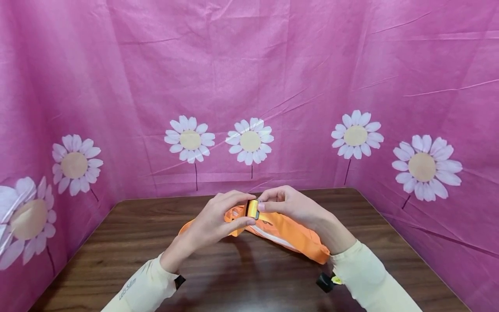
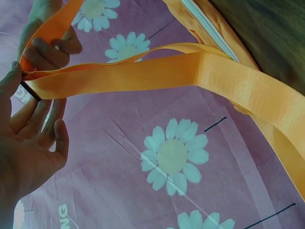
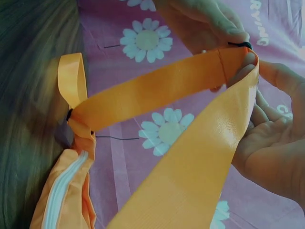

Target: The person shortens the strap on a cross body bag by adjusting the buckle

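Above the table, my left hand (image 1: 210,220) grips a dark strap slider buckle (image 2: 30,91) by its edges, between thumb and fingers. A wide orange webbing strap (image 2: 128,78) runs through this buckle and loops down from it. My right hand (image 1: 294,204) pinches the strap just where it comes out on the buckle's right side. Beneath the hands lies an orange bag (image 1: 312,247) with a white zipper (image 1: 273,237). A second dark fitting (image 3: 70,114) joins the strap to the bag's end in the right wrist view. The right fingertips are partly hidden behind the webbing.
The dark wood-grain table (image 1: 136,242) carries the bag near its far middle. A pink cloth (image 1: 234,65) printed with white daisies hangs behind and on both sides. Black wrist-camera pieces (image 1: 325,282) stick out below the cream sleeves (image 1: 374,277).
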Demonstrator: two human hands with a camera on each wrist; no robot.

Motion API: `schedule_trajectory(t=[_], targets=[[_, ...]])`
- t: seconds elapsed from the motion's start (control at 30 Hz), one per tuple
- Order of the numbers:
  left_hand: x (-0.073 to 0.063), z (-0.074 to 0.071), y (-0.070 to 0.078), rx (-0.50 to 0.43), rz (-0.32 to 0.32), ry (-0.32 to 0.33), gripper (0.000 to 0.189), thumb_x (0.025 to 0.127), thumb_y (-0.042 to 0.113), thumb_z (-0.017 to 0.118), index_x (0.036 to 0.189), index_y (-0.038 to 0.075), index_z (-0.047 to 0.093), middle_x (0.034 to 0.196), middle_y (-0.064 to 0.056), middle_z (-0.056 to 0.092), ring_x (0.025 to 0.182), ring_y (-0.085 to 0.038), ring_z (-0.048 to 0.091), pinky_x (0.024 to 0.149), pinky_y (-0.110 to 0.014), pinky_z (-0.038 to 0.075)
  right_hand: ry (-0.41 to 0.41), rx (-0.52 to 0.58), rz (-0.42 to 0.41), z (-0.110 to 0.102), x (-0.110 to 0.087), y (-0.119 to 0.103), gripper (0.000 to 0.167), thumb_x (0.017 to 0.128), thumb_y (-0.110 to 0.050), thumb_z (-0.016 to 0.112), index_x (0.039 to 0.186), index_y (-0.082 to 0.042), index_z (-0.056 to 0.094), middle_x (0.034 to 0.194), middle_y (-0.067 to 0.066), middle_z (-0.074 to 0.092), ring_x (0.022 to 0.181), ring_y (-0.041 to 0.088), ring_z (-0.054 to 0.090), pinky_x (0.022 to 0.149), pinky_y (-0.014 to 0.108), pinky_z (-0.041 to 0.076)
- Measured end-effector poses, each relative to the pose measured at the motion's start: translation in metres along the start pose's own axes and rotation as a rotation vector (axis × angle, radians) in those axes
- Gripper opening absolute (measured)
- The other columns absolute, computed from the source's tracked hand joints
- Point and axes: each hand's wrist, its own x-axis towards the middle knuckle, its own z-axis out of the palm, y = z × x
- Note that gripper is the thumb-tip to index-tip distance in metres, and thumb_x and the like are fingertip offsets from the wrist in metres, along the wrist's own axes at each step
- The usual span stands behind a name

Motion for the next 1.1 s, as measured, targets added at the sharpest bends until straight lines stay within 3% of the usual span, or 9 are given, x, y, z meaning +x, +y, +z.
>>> schedule_trajectory(t=[0.27,0.73,0.93,1.1], targets=[[-0.002,-0.003,-0.003,0.018,-0.015,0.005,0.048,0.092,0.034,0.079,0.133,0.016,0.063,0.123,0.014,0.062,0.11,-0.01,0.058,0.094,-0.041,0.043,-0.005,-0.066,0.059,-0.012,-0.001,0.002,0.022,0.096,-0.028,0.072,0.104,-0.009,0.078,0.083,0.004,0.062,0.094,0.025,0.056,0.092,0.046,0.042],[-0.002,0.0,-0.003,0.007,-0.011,-0.03,0.047,0.089,0.033,0.082,0.13,0.018,0.067,0.118,0.014,0.067,0.101,-0.008,0.06,0.089,-0.04,0.045,-0.068,-0.004,0.032,-0.003,0.0,0.001,0.017,0.098,-0.021,0.07,0.105,-0.007,0.076,0.081,0.007,0.065,0.085,0.022,0.056,0.087,0.041,0.046],[-0.001,-0.003,-0.002,0.025,0.012,-0.013,0.047,0.089,0.033,0.082,0.13,0.015,0.067,0.121,0.011,0.068,0.107,-0.008,0.061,0.09,-0.039,0.045,-0.063,-0.027,0.037,-0.005,0.0,0.0,0.021,0.098,-0.027,0.069,0.108,-0.009,0.076,0.088,0.007,0.064,0.094,0.024,0.055,0.092,0.045,0.044],[0.0,-0.007,-0.004,0.032,0.046,0.018,0.048,0.089,0.031,0.082,0.13,0.011,0.068,0.122,0.007,0.067,0.109,-0.012,0.061,0.092,-0.04,0.045,-0.017,-0.057,0.1,-0.012,-0.002,0.0,0.025,0.096,-0.032,0.072,0.111,-0.013,0.077,0.101,0.009,0.066,0.105,0.027,0.054,0.097,0.047,0.041]])
